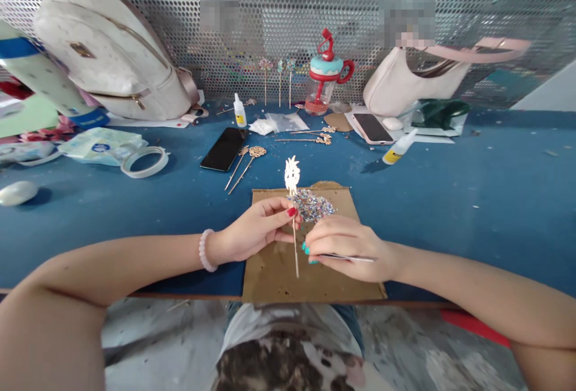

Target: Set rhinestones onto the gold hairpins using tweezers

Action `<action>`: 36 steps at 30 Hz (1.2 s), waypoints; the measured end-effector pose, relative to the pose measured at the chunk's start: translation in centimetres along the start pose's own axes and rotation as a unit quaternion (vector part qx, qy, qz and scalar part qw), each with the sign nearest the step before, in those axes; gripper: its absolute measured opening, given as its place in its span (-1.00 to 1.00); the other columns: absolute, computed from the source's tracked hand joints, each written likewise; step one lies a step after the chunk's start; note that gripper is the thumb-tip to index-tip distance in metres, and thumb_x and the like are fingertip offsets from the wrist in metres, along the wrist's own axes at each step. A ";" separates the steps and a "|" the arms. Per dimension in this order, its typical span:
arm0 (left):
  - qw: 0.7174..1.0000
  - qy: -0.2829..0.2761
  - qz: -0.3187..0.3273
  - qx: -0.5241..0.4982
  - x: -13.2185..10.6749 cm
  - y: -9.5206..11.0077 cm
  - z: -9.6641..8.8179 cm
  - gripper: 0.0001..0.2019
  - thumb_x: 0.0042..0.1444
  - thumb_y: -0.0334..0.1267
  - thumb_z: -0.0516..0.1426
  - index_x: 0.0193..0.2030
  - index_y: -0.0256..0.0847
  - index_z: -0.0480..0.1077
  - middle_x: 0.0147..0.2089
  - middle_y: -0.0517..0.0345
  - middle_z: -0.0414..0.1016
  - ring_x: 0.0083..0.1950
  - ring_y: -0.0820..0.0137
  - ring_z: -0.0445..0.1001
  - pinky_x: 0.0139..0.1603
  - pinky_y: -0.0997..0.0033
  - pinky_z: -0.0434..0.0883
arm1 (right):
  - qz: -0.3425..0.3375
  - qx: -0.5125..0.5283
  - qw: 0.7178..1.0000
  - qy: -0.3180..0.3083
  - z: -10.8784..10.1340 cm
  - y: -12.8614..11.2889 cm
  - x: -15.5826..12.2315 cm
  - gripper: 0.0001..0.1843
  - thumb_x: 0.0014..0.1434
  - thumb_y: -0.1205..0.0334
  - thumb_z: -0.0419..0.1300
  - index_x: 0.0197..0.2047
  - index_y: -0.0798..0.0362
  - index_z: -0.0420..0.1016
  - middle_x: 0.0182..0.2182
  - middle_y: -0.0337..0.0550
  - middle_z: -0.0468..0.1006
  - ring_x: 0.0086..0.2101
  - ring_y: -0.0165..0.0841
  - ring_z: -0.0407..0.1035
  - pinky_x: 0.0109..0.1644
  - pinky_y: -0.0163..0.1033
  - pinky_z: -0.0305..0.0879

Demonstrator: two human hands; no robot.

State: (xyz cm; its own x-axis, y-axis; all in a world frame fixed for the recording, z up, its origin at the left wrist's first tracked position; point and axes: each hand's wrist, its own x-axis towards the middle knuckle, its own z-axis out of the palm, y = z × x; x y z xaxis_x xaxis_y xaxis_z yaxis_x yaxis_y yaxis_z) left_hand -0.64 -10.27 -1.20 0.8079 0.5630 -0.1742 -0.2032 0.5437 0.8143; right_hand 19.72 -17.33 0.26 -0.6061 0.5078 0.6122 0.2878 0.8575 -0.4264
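My left hand (256, 226) pinches a metal hair stick (292, 176) upright by its shaft, its pale ornamental head standing above my fingers. My right hand (353, 247) is closed around a thin metal tool (346, 256), perhaps tweezers; its tip is hidden by my fingers. Between and just beyond both hands lies a heap of small glittering stones (315, 205). Beneath everything is a flat piece of brown cardboard (270, 286) on the blue table (450, 211). My right fingertips are close to the stick's shaft, apart from it.
Gold hair sticks (256, 152) lie beside a black phone (224, 149). Glue bottles (240, 110) stand farther back and at right (398, 147). A tape roll (144, 162) rests at left. A lidded cup (323, 79), a backpack (108, 49) and a handbag (414, 85) line the perforated metal screen.
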 end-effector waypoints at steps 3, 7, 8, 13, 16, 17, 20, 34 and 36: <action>1.000 0.002 -0.001 -0.002 0.0 0.1 0.1 -0.79 0.12 -0.23 0.27 -0.30 -0.31 0.36 -0.35 0.21 0.45 -0.35 0.58 0.47 -0.30 0.59 0.53 | 0.001 0.005 1.000 0.005 0.1 0.1 -0.1 -0.89 0.19 0.43 0.21 -0.17 0.14 0.43 -0.28 -0.08 0.57 -0.24 -0.42 0.44 -0.15 -0.24 0.39; 1.000 0.012 -0.004 -0.002 0.1 0.2 0.2 -0.81 0.14 -0.25 0.25 -0.31 -0.31 0.36 -0.36 0.22 0.44 -0.36 0.59 0.46 -0.30 0.59 0.55 | 0.003 0.011 1.000 0.003 0.1 0.0 -0.1 -0.86 0.18 0.44 0.22 -0.16 0.14 0.43 -0.28 -0.08 0.56 -0.24 -0.42 0.44 -0.15 -0.24 0.40; 1.000 0.016 -0.003 -0.003 0.1 0.2 0.2 -0.81 0.14 -0.25 0.25 -0.31 -0.32 0.36 -0.36 0.22 0.44 -0.36 0.59 0.46 -0.29 0.59 0.55 | 0.002 0.013 1.000 0.000 0.0 -0.1 -0.1 -0.87 0.19 0.44 0.22 -0.16 0.14 0.43 -0.28 -0.08 0.56 -0.25 -0.42 0.44 -0.15 -0.24 0.40; 0.999 0.034 0.000 -0.011 0.3 0.4 0.0 -0.81 0.11 -0.25 0.27 -0.28 -0.32 0.38 -0.33 0.21 0.43 -0.33 0.58 0.45 -0.25 0.57 0.56 | -0.010 0.028 0.999 -0.030 -0.2 -0.2 0.1 -0.91 0.26 0.42 0.13 -0.16 0.15 0.43 -0.28 -0.06 0.56 -0.26 -0.42 0.42 -0.15 -0.25 0.41; 0.999 0.039 0.005 -0.018 0.4 0.4 -0.1 -0.82 0.12 -0.26 0.26 -0.27 -0.30 0.37 -0.34 0.22 0.43 -0.34 0.58 0.45 -0.25 0.58 0.56 | -0.011 0.033 0.999 -0.037 -0.1 -0.2 0.1 -0.91 0.27 0.41 0.12 -0.17 0.15 0.43 -0.30 -0.06 0.56 -0.26 -0.42 0.42 -0.14 -0.25 0.39; 0.999 0.039 0.008 -0.020 0.5 0.5 -0.1 -0.83 0.13 -0.26 0.26 -0.27 -0.30 0.37 -0.34 0.22 0.43 -0.33 0.58 0.45 -0.26 0.58 0.55 | -0.011 0.034 0.999 -0.038 -0.1 -0.2 0.1 -0.92 0.26 0.41 0.12 -0.18 0.15 0.43 -0.30 -0.06 0.56 -0.26 -0.42 0.42 -0.15 -0.26 0.39; 0.999 0.040 0.015 -0.025 0.5 0.5 -0.2 -0.84 0.13 -0.27 0.26 -0.27 -0.28 0.38 -0.33 0.21 0.43 -0.32 0.58 0.45 -0.27 0.61 0.54 | -0.012 0.036 0.998 -0.043 0.0 -0.2 0.1 -0.93 0.27 0.39 0.13 -0.19 0.15 0.43 -0.32 -0.06 0.56 -0.28 -0.43 0.42 -0.16 -0.27 0.38; 0.998 0.049 0.022 -0.014 0.6 0.7 -0.2 -0.83 0.14 -0.24 0.25 -0.28 -0.27 0.37 -0.36 0.23 0.41 -0.37 0.61 0.40 -0.36 0.68 0.49 | 0.019 0.013 1.000 0.008 0.2 0.0 -0.3 -0.91 0.23 0.41 0.16 -0.17 0.13 0.42 -0.30 -0.07 0.54 -0.26 -0.43 0.42 -0.14 -0.27 0.38; 0.998 0.051 0.024 -0.012 0.6 0.6 -0.2 -0.82 0.12 -0.23 0.26 -0.29 -0.27 0.37 -0.37 0.24 0.40 -0.38 0.61 0.40 -0.36 0.67 0.50 | 0.015 0.014 1.000 0.012 0.2 0.0 -0.3 -0.90 0.23 0.41 0.16 -0.16 0.13 0.42 -0.30 -0.08 0.54 -0.26 -0.43 0.42 -0.13 -0.27 0.39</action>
State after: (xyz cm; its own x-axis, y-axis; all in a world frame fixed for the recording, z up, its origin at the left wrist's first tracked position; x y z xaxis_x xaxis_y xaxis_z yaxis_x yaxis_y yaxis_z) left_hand -0.42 -9.45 -0.90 0.7369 0.6484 -0.1912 -0.2550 0.5286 0.8097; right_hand 19.76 -17.51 -0.06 -0.5797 0.5359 0.6138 0.2844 0.8390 -0.4638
